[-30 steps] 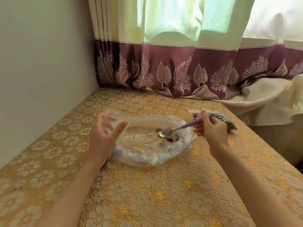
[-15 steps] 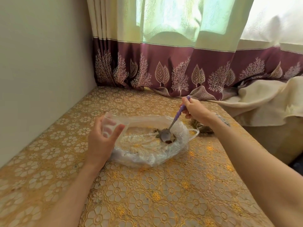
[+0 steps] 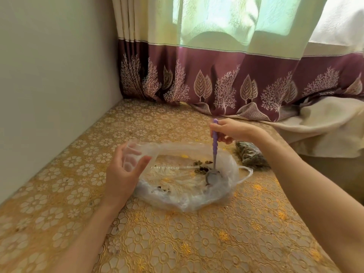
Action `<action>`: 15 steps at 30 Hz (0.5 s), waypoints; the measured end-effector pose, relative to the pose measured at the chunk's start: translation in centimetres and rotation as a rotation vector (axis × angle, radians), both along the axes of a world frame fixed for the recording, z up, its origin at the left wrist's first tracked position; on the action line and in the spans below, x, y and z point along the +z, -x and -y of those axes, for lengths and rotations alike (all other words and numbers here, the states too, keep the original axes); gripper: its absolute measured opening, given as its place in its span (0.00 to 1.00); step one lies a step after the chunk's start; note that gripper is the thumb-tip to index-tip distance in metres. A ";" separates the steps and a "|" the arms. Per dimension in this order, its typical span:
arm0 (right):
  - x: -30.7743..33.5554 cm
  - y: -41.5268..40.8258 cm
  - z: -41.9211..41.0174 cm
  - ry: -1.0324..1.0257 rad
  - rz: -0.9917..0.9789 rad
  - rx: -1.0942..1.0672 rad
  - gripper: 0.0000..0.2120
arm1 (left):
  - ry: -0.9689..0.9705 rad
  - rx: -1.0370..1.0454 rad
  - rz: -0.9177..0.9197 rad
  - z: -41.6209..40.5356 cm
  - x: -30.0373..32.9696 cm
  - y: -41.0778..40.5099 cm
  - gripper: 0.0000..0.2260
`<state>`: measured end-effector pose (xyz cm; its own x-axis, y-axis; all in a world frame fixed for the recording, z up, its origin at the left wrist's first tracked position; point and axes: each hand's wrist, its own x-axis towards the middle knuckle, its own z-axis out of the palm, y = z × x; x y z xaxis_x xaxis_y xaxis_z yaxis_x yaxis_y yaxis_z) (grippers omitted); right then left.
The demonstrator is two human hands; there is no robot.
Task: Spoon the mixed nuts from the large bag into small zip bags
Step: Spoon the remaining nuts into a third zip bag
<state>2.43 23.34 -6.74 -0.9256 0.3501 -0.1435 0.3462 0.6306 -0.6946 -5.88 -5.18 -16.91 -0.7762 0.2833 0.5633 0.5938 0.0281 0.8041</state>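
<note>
Two hands busy: left (image 3: 120, 174) gripping small zip bag (image 3: 136, 154), apparently empty; right (image 3: 232, 131) pinching spoon (image 3: 215, 146) inside large bag's (image 3: 197, 198) rim.

Left hand (image 3: 123, 174) curled and gripping, right hand (image 3: 233, 131) pinching, forearms extended

Your single head camera looks forward and down, close over the surface (image 3: 177, 243), facing its far curtained (image 3: 226, 79) edge.
</note>
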 end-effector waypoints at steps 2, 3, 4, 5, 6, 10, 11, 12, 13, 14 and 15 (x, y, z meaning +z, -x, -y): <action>-0.9 -0.4 -0.2 0.075 0.012 -0.033 0.18 | 0.007 0.004 0.000 0.0 -0.2 0.2 0.31; -1.4 -0.7 -0.2 0.108 0.012 -0.050 0.18 | 0.009 0.003 -0.002 0.0 -0.3 0.1 0.30; -1.8 -1.1 -0.2 0.145 0.009 -0.057 0.18 | 0.009 0.002 -0.003 0.0 -0.3 0.1 0.30; -2.1 -1.5 -0.2 0.178 0.000 -0.056 0.18 | 0.008 0.001 -0.002 0.0 -0.3 0.1 0.30; -2.3 -1.9 0.0 0.198 -0.015 -0.049 0.18 | 0.009 -0.001 -0.001 0.0 -0.4 0.1 0.30; -2.5 -3.3 1.0 0.195 -0.091 -0.063 0.19 | 0.030 -0.001 -0.008 0.0 -0.4 0.1 0.30; -2.6 -3.6 1.4 0.195 -0.100 -0.075 0.19 | 0.030 -0.002 -0.009 0.1 -0.4 0.0 0.29; -2.7 -3.9 1.8 0.189 -0.112 -0.094 0.19 | 0.030 -0.005 -0.012 0.1 -0.3 0.0 0.28; -2.8 -4.2 2.2 0.177 -0.130 -0.116 0.19 | 0.029 -0.010 -0.015 0.1 -0.3 0.0 0.27; -3.0 -4.5 2.5 0.167 -0.150 -0.142 0.20 | 0.030 -0.015 -0.015 0.0 -0.2 -0.1 0.27; -3.1 -4.8 2.9 0.165 -0.173 -0.170 0.20 | 0.032 -0.021 -0.016 0.0 -0.1 -0.2 0.27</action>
<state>7.20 20.49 -9.89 -0.8716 0.4869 -0.0566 0.3045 0.4474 -0.8409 -5.67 -5.19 -16.99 -0.7612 0.3169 0.5658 0.6070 0.0410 0.7936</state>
